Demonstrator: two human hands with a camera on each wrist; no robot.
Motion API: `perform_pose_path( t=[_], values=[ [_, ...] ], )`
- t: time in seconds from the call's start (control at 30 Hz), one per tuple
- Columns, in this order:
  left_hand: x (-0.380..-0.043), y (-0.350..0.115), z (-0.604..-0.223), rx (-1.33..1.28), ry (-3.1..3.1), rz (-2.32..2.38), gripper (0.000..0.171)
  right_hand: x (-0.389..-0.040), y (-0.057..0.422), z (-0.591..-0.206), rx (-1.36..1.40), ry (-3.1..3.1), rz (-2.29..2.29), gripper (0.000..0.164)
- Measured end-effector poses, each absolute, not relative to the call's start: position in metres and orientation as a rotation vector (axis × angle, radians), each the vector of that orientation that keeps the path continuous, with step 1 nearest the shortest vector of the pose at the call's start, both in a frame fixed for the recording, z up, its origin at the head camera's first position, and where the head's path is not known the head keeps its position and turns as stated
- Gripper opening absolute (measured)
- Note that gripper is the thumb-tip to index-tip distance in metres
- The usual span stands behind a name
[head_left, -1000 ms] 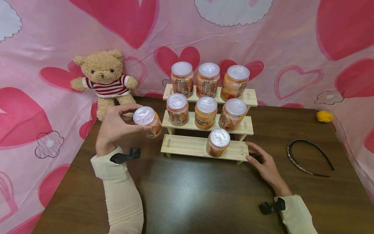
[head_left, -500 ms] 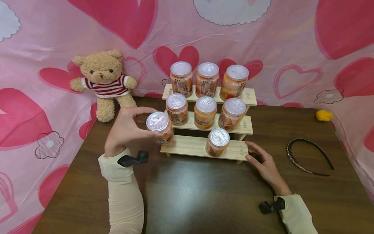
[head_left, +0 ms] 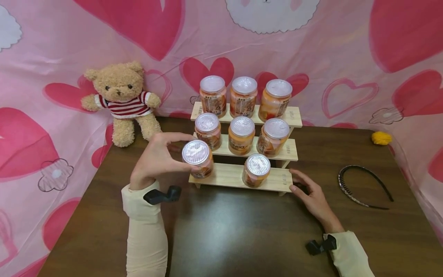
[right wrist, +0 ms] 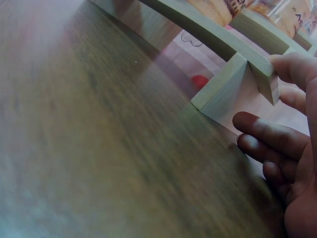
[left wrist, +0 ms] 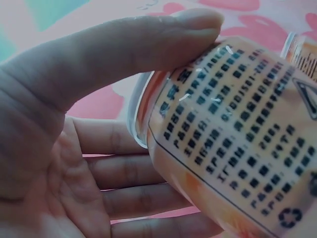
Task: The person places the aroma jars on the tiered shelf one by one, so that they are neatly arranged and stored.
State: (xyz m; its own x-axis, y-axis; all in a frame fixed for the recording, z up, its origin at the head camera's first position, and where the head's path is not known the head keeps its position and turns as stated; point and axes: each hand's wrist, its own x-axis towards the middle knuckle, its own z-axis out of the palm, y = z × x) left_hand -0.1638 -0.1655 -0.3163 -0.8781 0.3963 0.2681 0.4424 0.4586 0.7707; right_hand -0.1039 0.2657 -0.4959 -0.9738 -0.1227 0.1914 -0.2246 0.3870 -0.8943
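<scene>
My left hand (head_left: 157, 159) grips a clear jar (head_left: 205, 169) of orange fruit with a silvery lid, at the left end of the lowest wooden shelf (head_left: 225, 177). In the left wrist view the thumb (left wrist: 148, 42) presses near the lid end of this jar (left wrist: 233, 129), whose printed label faces the camera; the other fingers lie behind it. A similar jar (head_left: 256, 171) stands toward the right of that shelf. At the shelf's right end, my right hand (head_left: 313, 196) touches the board with thumb and index finger; its other fingers (right wrist: 272, 134) are loosely bent beside the leg.
Behind, the middle shelf (head_left: 294, 150) and the top shelf (head_left: 294, 115) each bear three such jars. A teddy bear (head_left: 121, 104) sits at the back left. A black headband (head_left: 363, 186) and a yellow bundle (head_left: 382, 137) lie on the table (head_left: 221, 238) at right.
My left hand has carried the jar rightward and down, from left of the shelves to the lowest shelf's left end. My right hand has stayed at the right end.
</scene>
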Motion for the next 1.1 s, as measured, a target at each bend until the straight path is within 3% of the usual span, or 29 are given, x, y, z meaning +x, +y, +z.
perform_pose_path(
  t=[1.1],
  values=[
    [-0.155, -0.123, -0.354, -0.602, -2.626, -1.571, 0.055, -0.105, 0.264, -0.494, 0.363, -2.508, 1.668, 0.048]
  ],
)
